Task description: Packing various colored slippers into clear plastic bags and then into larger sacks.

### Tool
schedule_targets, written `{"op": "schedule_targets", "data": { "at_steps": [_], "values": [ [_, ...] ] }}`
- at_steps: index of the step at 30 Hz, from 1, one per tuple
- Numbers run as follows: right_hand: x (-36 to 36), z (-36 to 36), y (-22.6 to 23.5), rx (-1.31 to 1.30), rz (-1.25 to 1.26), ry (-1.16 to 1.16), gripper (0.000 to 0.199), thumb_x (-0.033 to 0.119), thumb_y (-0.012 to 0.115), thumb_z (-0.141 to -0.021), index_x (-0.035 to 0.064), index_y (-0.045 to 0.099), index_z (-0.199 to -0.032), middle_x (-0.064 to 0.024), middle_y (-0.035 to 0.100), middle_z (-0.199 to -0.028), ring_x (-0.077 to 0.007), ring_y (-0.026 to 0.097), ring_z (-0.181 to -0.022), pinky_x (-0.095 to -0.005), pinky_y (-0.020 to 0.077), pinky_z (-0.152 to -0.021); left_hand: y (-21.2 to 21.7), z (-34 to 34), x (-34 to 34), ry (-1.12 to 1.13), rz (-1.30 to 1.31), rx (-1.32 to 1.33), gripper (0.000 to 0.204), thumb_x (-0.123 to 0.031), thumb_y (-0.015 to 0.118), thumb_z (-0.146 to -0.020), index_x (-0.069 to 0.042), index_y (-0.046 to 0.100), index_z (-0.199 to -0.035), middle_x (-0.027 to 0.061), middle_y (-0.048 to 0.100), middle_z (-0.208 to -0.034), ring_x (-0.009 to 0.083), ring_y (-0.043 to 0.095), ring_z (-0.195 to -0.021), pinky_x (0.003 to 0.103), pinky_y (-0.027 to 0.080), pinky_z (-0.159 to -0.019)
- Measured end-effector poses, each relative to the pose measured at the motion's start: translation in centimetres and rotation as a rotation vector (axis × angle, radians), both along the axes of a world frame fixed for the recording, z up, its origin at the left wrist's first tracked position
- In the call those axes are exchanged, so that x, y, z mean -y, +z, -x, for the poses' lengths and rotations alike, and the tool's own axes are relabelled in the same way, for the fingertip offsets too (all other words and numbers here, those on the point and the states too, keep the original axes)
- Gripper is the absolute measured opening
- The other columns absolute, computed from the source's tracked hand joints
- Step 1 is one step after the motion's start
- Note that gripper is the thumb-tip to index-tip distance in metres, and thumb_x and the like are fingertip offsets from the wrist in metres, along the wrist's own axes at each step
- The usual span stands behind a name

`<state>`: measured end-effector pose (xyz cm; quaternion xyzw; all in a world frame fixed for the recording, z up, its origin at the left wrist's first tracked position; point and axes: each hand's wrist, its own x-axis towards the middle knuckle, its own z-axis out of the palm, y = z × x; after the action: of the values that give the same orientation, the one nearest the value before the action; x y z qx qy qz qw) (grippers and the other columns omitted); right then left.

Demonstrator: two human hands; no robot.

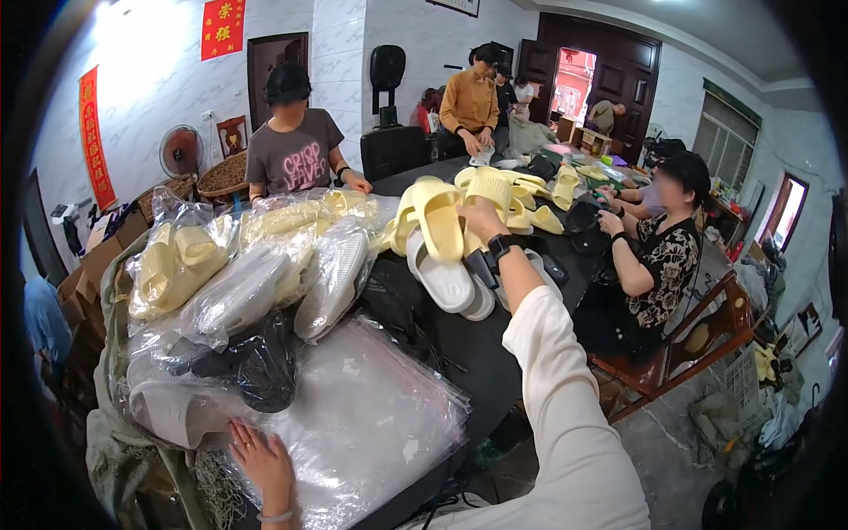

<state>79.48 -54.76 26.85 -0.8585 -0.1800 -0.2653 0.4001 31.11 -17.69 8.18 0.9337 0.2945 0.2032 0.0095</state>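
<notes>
My right arm stretches forward across the table, and my right hand (481, 219) is closed at the edge of a pale yellow slide slipper (439, 221); some of its fingers are hidden. Below that slipper lie white slippers (443, 281) and black ones, with more yellow slippers beside and behind. My left hand (263, 461) rests open, fingers extended, at the near edge of a stack of clear plastic bags (371, 415). Just beyond its fingertips, a pale slipper (181, 408) sits in clear wrapping. A black bagged slipper (256, 367) lies above it.
Bagged yellow slippers (181, 269) and white slippers (331, 278) are heaped at the left, by a green mesh sack (132, 442). A person in a dark shirt (296, 150) stands across the table. Another person (667, 247) sits at the right near a wooden chair (707, 340), handling black slippers.
</notes>
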Motion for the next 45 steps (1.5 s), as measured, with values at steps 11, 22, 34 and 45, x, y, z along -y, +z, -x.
{"op": "schedule_targets", "data": {
  "at_steps": [11, 22, 34, 45],
  "values": [
    [-17.4, 26.6, -5.6, 0.122, 0.437, 0.806, 0.059, 0.03, 0.065, -0.081, -0.0014, 0.047, -0.128, -0.0214, 0.045, -0.131, -0.0355, 0.045, -0.119, -0.0397, 0.0368, -0.101, 0.6, 1.2, -0.7, 0.039, 0.057, 0.013, 0.067, -0.034, 0.048, -0.087, 0.002, 0.03, -0.14, 0.0172, 0.022, -0.15, 0.0298, 0.017, -0.14, 0.049, 0.012, -0.111],
    [-31.1, 33.9, -12.0, 0.324, 0.525, 0.808, 0.091, 0.024, 0.071, -0.074, 0.0054, 0.016, -0.145, -0.0286, 0.023, -0.143, -0.0462, 0.033, -0.127, -0.0479, 0.0395, -0.098, 0.7, 2.0, -0.6, 0.028, 0.045, 0.089, 0.066, -0.036, 0.046, -0.088, 0.001, 0.03, -0.141, 0.0151, 0.025, -0.149, 0.0291, 0.021, -0.139, 0.05, 0.016, -0.11],
    [-22.0, 29.5, 6.7, 0.148, -0.328, 0.809, 0.031, 0.009, 0.067, -0.083, 0.0025, 0.052, -0.109, -0.0083, 0.062, -0.1, -0.0176, 0.059, -0.092, -0.0285, 0.045, -0.083, 0.9, 1.8, -0.4, 0.02, 0.059, 0.085, 0.065, -0.035, 0.045, -0.088, 0.0, 0.03, -0.141, 0.0145, 0.023, -0.15, 0.0279, 0.019, -0.139, 0.049, 0.016, -0.11],
    [-23.7, 29.7, 11.7, -0.228, 0.856, 1.487, 0.034, 0.016, 0.073, -0.073, 0.0054, 0.065, -0.104, -0.007, 0.067, -0.097, -0.0165, 0.06, -0.093, -0.0302, 0.0459, -0.084, -0.2, 1.4, -1.1, -0.011, 0.057, 0.13, 0.064, -0.029, 0.048, -0.087, 0.001, 0.031, -0.14, 0.0146, 0.023, -0.15, 0.0291, 0.021, -0.138, 0.05, 0.018, -0.109]
  ]
}}
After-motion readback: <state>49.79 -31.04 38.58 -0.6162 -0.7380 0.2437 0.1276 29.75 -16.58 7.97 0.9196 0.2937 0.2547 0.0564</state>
